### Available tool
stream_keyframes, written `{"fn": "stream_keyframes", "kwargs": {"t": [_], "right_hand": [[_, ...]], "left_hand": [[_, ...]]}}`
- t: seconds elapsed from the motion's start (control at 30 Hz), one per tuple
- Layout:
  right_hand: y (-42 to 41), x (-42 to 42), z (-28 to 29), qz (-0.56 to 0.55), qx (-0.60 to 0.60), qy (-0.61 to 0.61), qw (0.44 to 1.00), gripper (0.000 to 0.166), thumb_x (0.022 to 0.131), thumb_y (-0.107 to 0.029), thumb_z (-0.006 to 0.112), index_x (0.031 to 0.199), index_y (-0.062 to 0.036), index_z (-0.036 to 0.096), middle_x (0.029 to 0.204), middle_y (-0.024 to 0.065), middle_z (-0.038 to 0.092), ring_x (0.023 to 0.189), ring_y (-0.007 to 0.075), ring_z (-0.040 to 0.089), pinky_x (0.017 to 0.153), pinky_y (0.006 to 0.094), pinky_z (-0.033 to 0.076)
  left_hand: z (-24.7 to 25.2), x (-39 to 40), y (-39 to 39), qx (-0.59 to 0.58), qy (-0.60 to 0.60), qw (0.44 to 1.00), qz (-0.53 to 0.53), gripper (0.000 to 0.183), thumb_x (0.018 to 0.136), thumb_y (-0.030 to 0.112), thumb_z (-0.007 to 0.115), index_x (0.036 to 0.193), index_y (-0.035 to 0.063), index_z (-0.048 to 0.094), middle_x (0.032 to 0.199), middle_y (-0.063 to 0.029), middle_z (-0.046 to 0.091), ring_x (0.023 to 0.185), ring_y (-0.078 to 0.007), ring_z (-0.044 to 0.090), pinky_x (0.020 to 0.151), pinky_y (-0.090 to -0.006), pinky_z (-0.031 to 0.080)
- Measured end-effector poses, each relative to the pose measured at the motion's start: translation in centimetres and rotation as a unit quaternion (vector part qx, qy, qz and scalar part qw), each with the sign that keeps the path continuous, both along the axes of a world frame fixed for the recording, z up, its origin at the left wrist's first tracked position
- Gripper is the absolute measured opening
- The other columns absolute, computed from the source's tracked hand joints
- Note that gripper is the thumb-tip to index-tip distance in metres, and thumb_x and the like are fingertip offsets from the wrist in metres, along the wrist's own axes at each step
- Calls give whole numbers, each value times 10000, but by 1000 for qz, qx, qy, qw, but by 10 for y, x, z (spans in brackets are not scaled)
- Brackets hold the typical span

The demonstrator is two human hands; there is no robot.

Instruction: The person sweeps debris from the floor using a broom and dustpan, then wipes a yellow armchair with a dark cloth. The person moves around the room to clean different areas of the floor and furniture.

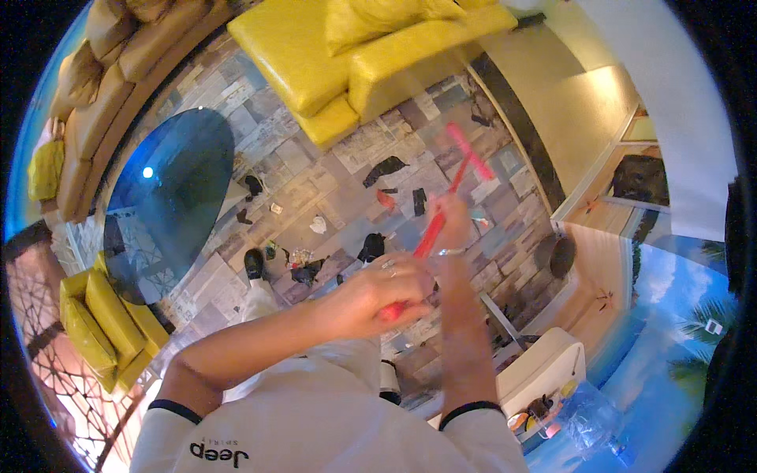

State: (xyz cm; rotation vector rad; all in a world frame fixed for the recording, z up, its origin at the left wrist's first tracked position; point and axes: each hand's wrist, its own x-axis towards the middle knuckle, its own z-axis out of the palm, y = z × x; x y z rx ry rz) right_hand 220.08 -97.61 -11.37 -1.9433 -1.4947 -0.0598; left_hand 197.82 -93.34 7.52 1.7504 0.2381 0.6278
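Note:
A long red handle (430,235) runs slantwise through both my hands to a bright pink crossbar head (470,151) over the floor. Whether it is a broom or a squeegee I cannot tell; it is blurred. My left hand (399,291) wraps the near end, whose round red tip shows below the palm. Further along, my right hand (452,220) grips the handle. Scattered on the tiled floor near the head lie a black cloth-like piece (384,170), a red piece (386,200), a black rectangular item (419,201) and crumpled white paper (318,224).
A yellow sofa (295,53) stands ahead and a dark oval glass table (177,195) at left. Brown sofas (112,118) and a yellow armchair (112,331) line the left side. At lower right is a cream chair (544,360) near a clear plastic bottle (588,417).

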Motion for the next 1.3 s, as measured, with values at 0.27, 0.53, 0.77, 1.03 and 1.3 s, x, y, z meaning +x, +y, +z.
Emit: {"fn": "stream_keyframes", "kwargs": {"t": [0.27, 0.53, 0.77, 1.03, 1.3], "right_hand": [[27, 223, -111, 13, -267, -143, 953, 246, 763, -203, 755, 962, -89, 666, 1078, 113, 652, 1046, 327, 626, 895, 446, 505], [19, 65, -79, 537, -479, -47, 692, 153, 726, -272, 732, 801, -139, 729, 806, 109, 687, 827, 334, 665, 764, 479, 516], [-12, -148, 19, 652, -402, 98, 635, 237, 799, -296, 670, 892, -85, 721, 887, 176, 690, 896, 358, 678, 794, 472, 546], [-92, -157, 58, 462, -350, 207, 788, 148, 779, -291, 701, 793, -144, 707, 829, 136, 687, 838, 359, 672, 773, 481, 531], [-196, 12, -31, 229, -436, 133, 860, 243, 852, -290, 681, 753, -69, 655, 754, 167, 642, 751, 370, 634, 691, 449, 488]], "left_hand": [[-164, 183, 15, -39, 69, 994, -78, 189, 869, 49, 675, 957, 38, 507, 1138, -162, 566, 1255, -388, 493, 1005, -475, 433], [-56, 19, -52, -134, 143, 980, -25, 282, 858, -35, 664, 1101, 42, 542, 1214, -156, 558, 1285, -387, 495, 1002, -497, 441], [123, -112, -46, -184, 322, 929, 13, 269, 747, -18, 773, 969, 26, 630, 1026, -123, 646, 1156, -371, 585, 925, -454, 493], [130, -129, -92, -195, 179, 958, 111, 159, 719, 21, 804, 782, 53, 662, 863, -101, 697, 895, -311, 676, 808, -417, 514], [-33, -24, -162, -237, 60, 968, 63, 193, 875, 22, 695, 783, 11, 525, 878, -109, 617, 926, -281, 622, 835, -388, 477]]}}
